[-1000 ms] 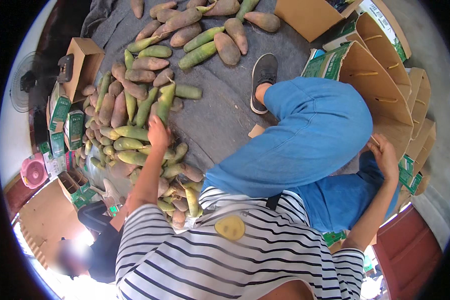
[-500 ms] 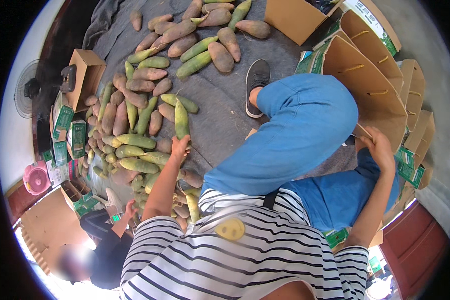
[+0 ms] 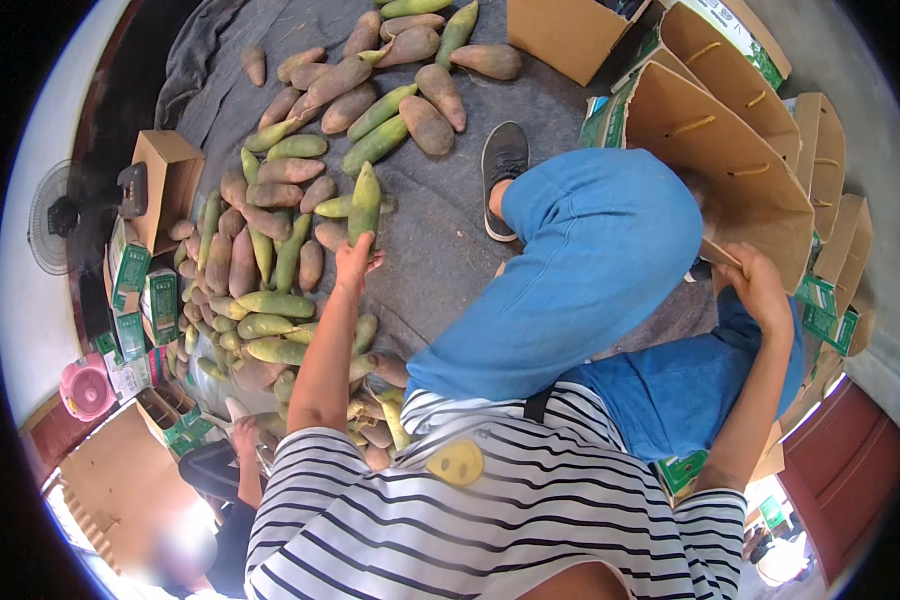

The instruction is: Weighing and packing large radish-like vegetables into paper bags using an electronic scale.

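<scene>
My left hand [image 3: 357, 258] is closed round the lower end of a long green radish [image 3: 366, 203], which points up and away from me over the dark cloth. Beneath and left of it lies a large pile of radishes [image 3: 242, 262], some green and some dull reddish brown. On the right, my right hand [image 3: 757, 287] grips the near edge of an open cardboard box [image 3: 720, 150] with yellow cord handles. That box stands beside my bent knee, and its inside is mostly hidden from here.
More open cartons [image 3: 838, 235] line the right side. Another cardboard box [image 3: 567, 38] stands at the far end. Dark cloth [image 3: 435, 215] covers the floor. To the left are green boxes [image 3: 160, 305], a fan [image 3: 58, 215] and a pink basin [image 3: 87, 388]. Another person [image 3: 220, 500] sits at lower left.
My left hand has moved farther from me with the green radish, raising it above the pile. My right hand stays on the box edge. The co-worker's hand has shifted slightly.
</scene>
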Available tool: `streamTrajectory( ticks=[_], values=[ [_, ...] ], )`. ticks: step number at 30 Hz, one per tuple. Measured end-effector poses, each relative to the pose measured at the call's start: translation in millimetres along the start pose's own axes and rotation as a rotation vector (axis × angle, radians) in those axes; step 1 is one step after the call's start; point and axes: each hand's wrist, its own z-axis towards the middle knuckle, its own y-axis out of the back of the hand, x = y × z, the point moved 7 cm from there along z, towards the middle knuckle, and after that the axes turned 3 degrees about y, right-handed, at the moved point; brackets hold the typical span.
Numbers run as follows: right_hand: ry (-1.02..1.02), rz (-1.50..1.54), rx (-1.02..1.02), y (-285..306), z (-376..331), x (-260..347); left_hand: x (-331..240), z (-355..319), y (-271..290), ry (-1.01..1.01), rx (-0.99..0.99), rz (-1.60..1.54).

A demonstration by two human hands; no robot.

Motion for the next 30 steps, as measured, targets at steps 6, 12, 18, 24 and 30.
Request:
streamTrajectory(
  ticks=[6,12,18,24,30],
  values=[
    [0.014,-0.018,-0.012,2.2,0.2,-0.2,-118.6,-38.3,-14.7,-1.009,-0.394,0.719],
    [0.016,-0.013,-0.009,2.5,3.8,8.1,-157.9,14.2,-34.6,-0.579,-0.462,1.402],
    [-0.02,-0.002,-0.014,3.3,0.1,3.0,-133.3,-29.1,-60.2,-0.681,-0.35,1.477],
    [0.017,-0.048,-0.022,2.5,0.3,5.9,-50.4,-62.6,-65.1,-0.632,0.185,1.511],
    [0.003,-0.052,-0.006,1.7,-0.9,4.2,-59.0,-107.1,-67.9,-0.6,0.164,1.118]
  ],
)
